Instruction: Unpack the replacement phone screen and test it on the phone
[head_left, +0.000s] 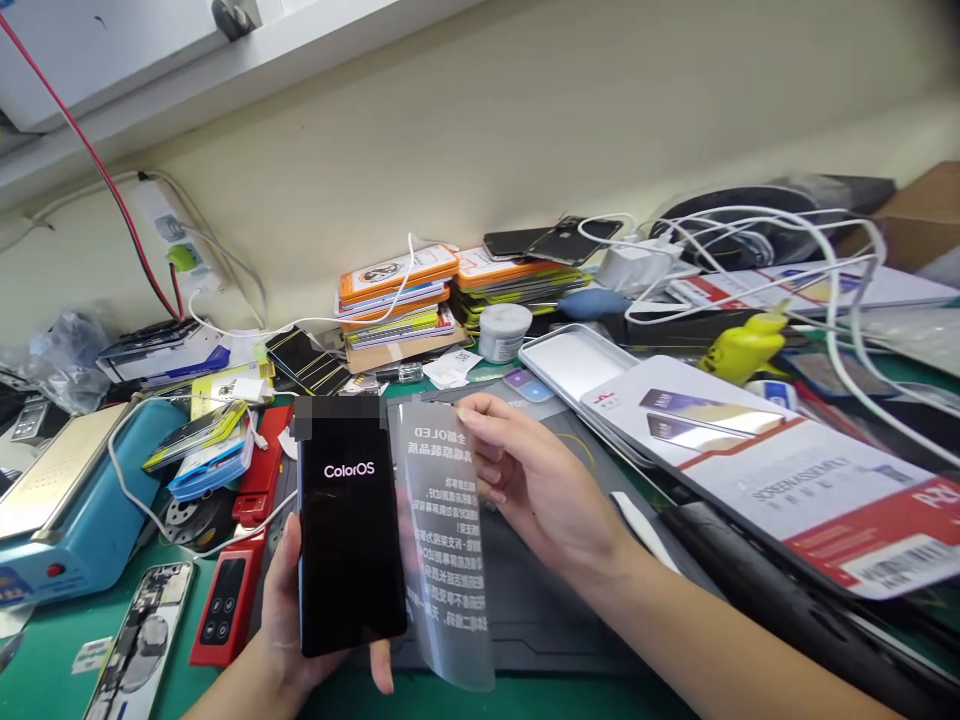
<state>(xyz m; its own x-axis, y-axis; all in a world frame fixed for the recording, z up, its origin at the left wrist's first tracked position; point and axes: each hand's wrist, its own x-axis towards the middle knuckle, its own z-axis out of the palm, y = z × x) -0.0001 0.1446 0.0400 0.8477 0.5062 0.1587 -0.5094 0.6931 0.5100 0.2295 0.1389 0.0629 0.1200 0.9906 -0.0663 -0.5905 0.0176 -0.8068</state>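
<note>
A smartphone [351, 560] with a black screen showing the word ColorOS is held upright, its screen facing me. My left hand [281, 610] grips it from the left side and from below, fingers wrapped behind it. Just right of the phone hangs a clear protective film [446, 560] with white printed characters that read mirrored. My right hand [517, 465] pinches this film by its upper right corner between thumb and fingers. The film is slightly curved and its left edge runs close along the phone's right edge; whether they touch I cannot tell.
A grey mat [555, 620] lies beneath my hands. At left are a blue machine [90, 530], a red device [229, 590] and an opened phone body [142, 640]. Stacked boxes [397, 275] and a white tub [504, 333] stand behind. A screen box [780, 470] and white cables [817, 240] occupy the right.
</note>
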